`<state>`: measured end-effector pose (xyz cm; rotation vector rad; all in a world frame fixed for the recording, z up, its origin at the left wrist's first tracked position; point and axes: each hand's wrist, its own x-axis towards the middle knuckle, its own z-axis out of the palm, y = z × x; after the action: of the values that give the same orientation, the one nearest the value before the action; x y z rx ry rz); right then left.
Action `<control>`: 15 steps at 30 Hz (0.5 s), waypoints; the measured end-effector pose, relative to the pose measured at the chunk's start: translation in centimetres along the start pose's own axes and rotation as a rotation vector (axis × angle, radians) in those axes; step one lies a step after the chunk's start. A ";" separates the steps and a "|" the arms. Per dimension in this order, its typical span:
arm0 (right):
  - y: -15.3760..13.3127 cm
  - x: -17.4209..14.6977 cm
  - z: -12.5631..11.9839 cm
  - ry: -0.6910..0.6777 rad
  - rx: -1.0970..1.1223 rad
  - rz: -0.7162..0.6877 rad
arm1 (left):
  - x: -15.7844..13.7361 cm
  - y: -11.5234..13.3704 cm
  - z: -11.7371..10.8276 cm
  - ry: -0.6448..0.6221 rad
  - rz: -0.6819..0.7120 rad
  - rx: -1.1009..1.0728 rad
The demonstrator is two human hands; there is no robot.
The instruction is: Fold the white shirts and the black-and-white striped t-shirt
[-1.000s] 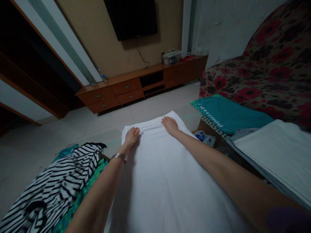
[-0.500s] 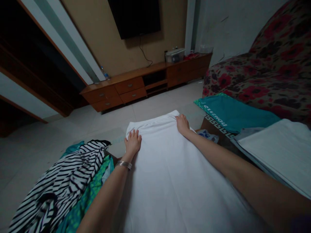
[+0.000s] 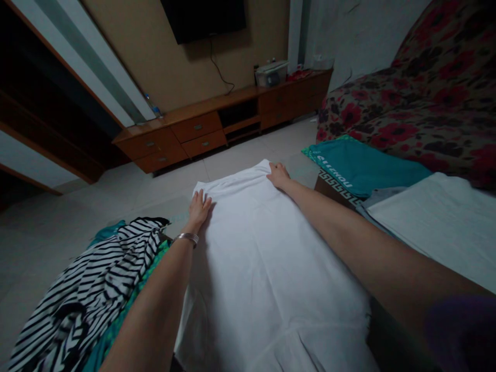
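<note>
A white cloth [image 3: 263, 258] lies spread flat in front of me, running away from me. My left hand [image 3: 199, 209] rests flat on its far left corner, fingers apart; a metal bangle [image 3: 186, 237] sits on that wrist. My right hand [image 3: 278, 175] presses on the far right corner, fingers lying on the edge. Neither hand lifts the cloth.
A black-and-white striped garment [image 3: 89, 289] over green fabric lies at my left. At right lie a teal garment [image 3: 360, 168] with lettering, another white folded cloth [image 3: 437, 222] and a floral sofa [image 3: 411, 98]. A wooden TV cabinet [image 3: 217, 124] stands beyond the tiled floor.
Both hands have slid apart from the middle of the far edge out to its two corners, and the cloth's far end now lies flatter and wider.
</note>
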<state>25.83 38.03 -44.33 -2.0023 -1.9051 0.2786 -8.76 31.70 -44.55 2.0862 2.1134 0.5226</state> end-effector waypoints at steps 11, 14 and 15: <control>11.8 -18.0 -8.6 -0.260 0.008 0.090 | -21.1 -1.8 -6.9 -0.132 -0.148 0.140; 14.0 -21.8 -10.4 -0.316 0.070 0.130 | -25.6 -2.8 -8.1 -0.179 -0.315 0.181; 14.3 -22.6 -10.9 -0.324 0.081 0.145 | -26.4 -3.1 -8.4 -0.188 -0.334 0.186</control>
<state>41.63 13.93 -42.25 -2.1478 -1.8947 0.7464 -13.41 4.35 -41.76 1.7247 2.4002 0.0880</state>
